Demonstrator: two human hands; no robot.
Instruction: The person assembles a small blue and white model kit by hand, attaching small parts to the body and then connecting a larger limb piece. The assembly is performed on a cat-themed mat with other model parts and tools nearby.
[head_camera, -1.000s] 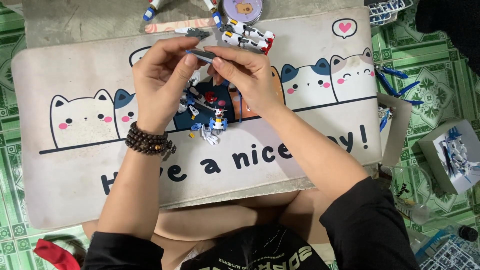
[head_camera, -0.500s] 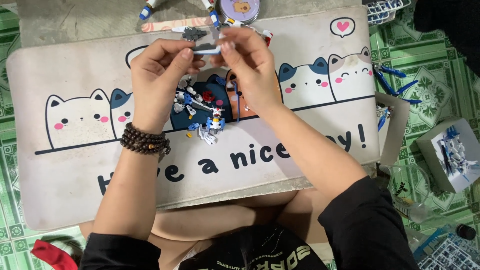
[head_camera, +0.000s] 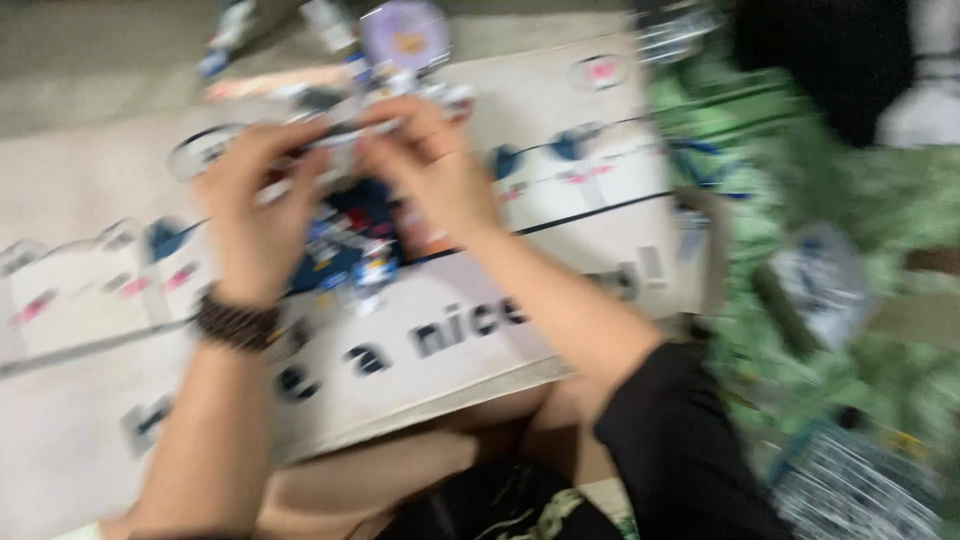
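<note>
Under both hands lay a wide white mat (head_camera: 90, 400) printed with cartoon cats, and to the right of them a green patterned floor (head_camera: 800, 160). The left hand (head_camera: 255, 215), a dark bead bracelet (head_camera: 237, 322) at its wrist, and the right hand (head_camera: 430, 170) met fingertip to fingertip, both pinched narrow on a small pale part (head_camera: 345, 135), too blurred to identify. Just below the hands sat a heap of blue, red and white pieces (head_camera: 350, 245); beyond them, a round lilac lid (head_camera: 405, 35).

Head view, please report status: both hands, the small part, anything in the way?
Left hand and right hand pinch one small pale part between fingertips, above the cat-print mat. Loose model pieces below. Picture blurred; nothing blocking seen.
</note>
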